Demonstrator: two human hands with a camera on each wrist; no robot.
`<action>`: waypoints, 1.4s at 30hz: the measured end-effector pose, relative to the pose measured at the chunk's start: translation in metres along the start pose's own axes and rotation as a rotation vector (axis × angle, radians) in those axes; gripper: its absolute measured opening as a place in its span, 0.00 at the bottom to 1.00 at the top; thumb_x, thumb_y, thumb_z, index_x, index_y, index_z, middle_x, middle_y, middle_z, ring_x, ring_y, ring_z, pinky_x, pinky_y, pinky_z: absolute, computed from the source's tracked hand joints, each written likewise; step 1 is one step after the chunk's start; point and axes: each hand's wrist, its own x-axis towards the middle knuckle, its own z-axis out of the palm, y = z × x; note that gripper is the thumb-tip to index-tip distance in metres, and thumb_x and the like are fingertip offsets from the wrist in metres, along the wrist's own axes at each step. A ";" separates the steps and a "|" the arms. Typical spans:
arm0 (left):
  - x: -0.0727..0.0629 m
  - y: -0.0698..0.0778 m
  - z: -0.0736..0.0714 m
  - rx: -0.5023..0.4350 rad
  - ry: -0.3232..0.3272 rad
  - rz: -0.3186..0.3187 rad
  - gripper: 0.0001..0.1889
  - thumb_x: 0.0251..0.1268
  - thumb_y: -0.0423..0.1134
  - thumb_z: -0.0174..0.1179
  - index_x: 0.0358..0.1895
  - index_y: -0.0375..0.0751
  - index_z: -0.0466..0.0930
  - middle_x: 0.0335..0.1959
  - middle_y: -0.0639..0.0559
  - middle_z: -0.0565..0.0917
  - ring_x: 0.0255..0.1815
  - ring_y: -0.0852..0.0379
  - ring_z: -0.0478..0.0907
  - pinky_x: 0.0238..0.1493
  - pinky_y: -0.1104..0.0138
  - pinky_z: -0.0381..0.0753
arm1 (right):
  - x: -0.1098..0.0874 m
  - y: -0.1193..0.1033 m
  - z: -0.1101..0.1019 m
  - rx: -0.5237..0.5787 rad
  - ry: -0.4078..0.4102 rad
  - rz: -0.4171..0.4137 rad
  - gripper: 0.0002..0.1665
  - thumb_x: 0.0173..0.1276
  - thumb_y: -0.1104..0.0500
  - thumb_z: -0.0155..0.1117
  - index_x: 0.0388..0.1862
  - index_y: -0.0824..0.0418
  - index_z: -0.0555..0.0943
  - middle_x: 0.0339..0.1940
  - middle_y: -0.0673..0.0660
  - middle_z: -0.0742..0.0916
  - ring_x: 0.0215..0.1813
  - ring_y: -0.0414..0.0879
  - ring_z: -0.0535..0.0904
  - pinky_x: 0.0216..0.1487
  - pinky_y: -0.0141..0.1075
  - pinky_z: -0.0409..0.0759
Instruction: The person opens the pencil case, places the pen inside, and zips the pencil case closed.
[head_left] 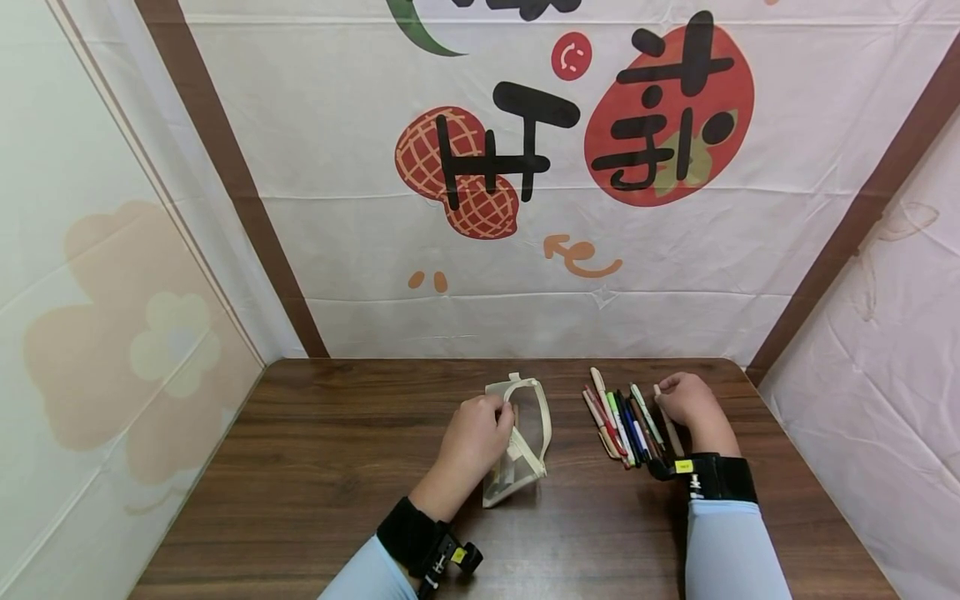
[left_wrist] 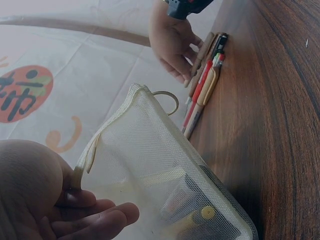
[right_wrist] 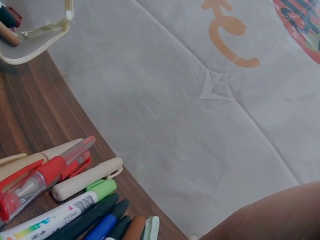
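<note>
A cream mesh zip pouch (head_left: 536, 417) stands unzipped on the table, its mouth facing right. My left hand (head_left: 480, 429) pinches the edge of its opening; in the left wrist view, the thumb and a finger (left_wrist: 75, 197) meet on the zipper band. Through the mesh (left_wrist: 150, 175) some items show inside, one with a yellow part. To the right, a row of pens (head_left: 626, 421) lies side by side. At that row's right end, my right hand (head_left: 693, 404) pinches a beige pen (head_left: 672, 429). Only part of the right hand (right_wrist: 270, 215) shows in the right wrist view.
The brown wooden table (head_left: 322, 442) meets a printed white cloth (head_left: 360, 250) at its back edge. More cloth hangs at both sides. In the right wrist view, a red pen (right_wrist: 42, 180) and a green-capped marker (right_wrist: 70, 210) lie among the row.
</note>
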 end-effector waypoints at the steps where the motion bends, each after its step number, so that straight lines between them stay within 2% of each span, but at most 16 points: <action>1: 0.000 0.000 0.000 -0.001 0.001 0.003 0.20 0.88 0.38 0.56 0.26 0.48 0.78 0.22 0.54 0.75 0.20 0.60 0.69 0.26 0.67 0.70 | 0.000 0.000 -0.001 0.006 0.008 0.000 0.26 0.87 0.59 0.61 0.74 0.74 0.77 0.68 0.80 0.82 0.58 0.70 0.87 0.53 0.57 0.89; 6: 0.000 -0.001 0.000 0.002 -0.001 0.006 0.21 0.89 0.40 0.56 0.26 0.49 0.79 0.23 0.55 0.77 0.20 0.61 0.69 0.26 0.67 0.71 | -0.002 -0.005 -0.007 0.080 0.042 -0.004 0.36 0.88 0.58 0.60 0.88 0.69 0.66 0.77 0.81 0.77 0.72 0.77 0.80 0.63 0.65 0.84; 10: 0.000 -0.002 0.000 0.003 -0.004 0.003 0.21 0.89 0.40 0.56 0.26 0.50 0.78 0.23 0.55 0.76 0.20 0.61 0.69 0.26 0.67 0.71 | -0.005 -0.011 -0.008 0.120 0.059 -0.056 0.37 0.90 0.56 0.58 0.90 0.67 0.64 0.75 0.81 0.79 0.72 0.76 0.81 0.64 0.66 0.84; 15: -0.001 -0.001 0.000 0.006 -0.004 -0.002 0.21 0.89 0.40 0.57 0.26 0.49 0.78 0.22 0.55 0.75 0.20 0.60 0.69 0.26 0.67 0.70 | -0.010 -0.023 -0.006 0.163 0.063 -0.127 0.33 0.91 0.54 0.57 0.87 0.66 0.70 0.71 0.77 0.84 0.66 0.71 0.86 0.60 0.60 0.86; 22: -0.001 -0.001 0.000 -0.001 -0.001 -0.007 0.20 0.88 0.38 0.57 0.26 0.49 0.78 0.23 0.54 0.76 0.20 0.60 0.69 0.26 0.66 0.70 | -0.018 -0.045 0.001 0.391 0.052 -0.167 0.30 0.89 0.56 0.61 0.82 0.68 0.73 0.64 0.72 0.88 0.60 0.64 0.91 0.61 0.54 0.90; 28: 0.000 -0.001 0.000 -0.003 -0.004 -0.010 0.21 0.89 0.39 0.57 0.27 0.49 0.78 0.23 0.54 0.77 0.21 0.60 0.70 0.26 0.66 0.71 | -0.021 -0.069 0.013 0.460 0.023 -0.201 0.28 0.88 0.54 0.65 0.79 0.64 0.75 0.61 0.67 0.90 0.50 0.54 0.90 0.50 0.43 0.89; 31: 0.000 -0.001 -0.001 -0.007 -0.007 -0.010 0.21 0.89 0.41 0.56 0.26 0.50 0.78 0.23 0.55 0.76 0.20 0.60 0.69 0.26 0.66 0.71 | -0.023 -0.080 0.021 0.476 0.004 -0.227 0.29 0.88 0.55 0.66 0.80 0.64 0.73 0.62 0.69 0.90 0.51 0.56 0.92 0.52 0.46 0.90; 35: 0.000 0.000 -0.002 -0.012 -0.006 -0.008 0.22 0.89 0.42 0.55 0.25 0.50 0.77 0.21 0.55 0.73 0.20 0.60 0.68 0.26 0.66 0.70 | -0.024 -0.090 0.032 0.478 -0.001 -0.252 0.28 0.88 0.55 0.67 0.78 0.64 0.74 0.63 0.69 0.90 0.59 0.60 0.92 0.61 0.53 0.91; 40: 0.000 0.000 -0.002 -0.007 -0.001 -0.008 0.22 0.89 0.41 0.56 0.25 0.50 0.75 0.20 0.56 0.71 0.20 0.60 0.67 0.26 0.66 0.69 | -0.027 -0.099 0.047 0.492 -0.013 -0.295 0.26 0.86 0.56 0.70 0.74 0.66 0.75 0.60 0.69 0.92 0.58 0.65 0.92 0.61 0.58 0.91; 42: 0.000 0.000 -0.002 -0.008 -0.001 -0.007 0.22 0.89 0.40 0.56 0.25 0.49 0.75 0.20 0.55 0.71 0.19 0.59 0.67 0.26 0.66 0.68 | -0.028 -0.103 0.053 0.507 -0.024 -0.312 0.25 0.84 0.58 0.72 0.71 0.66 0.76 0.55 0.68 0.93 0.53 0.62 0.93 0.60 0.58 0.92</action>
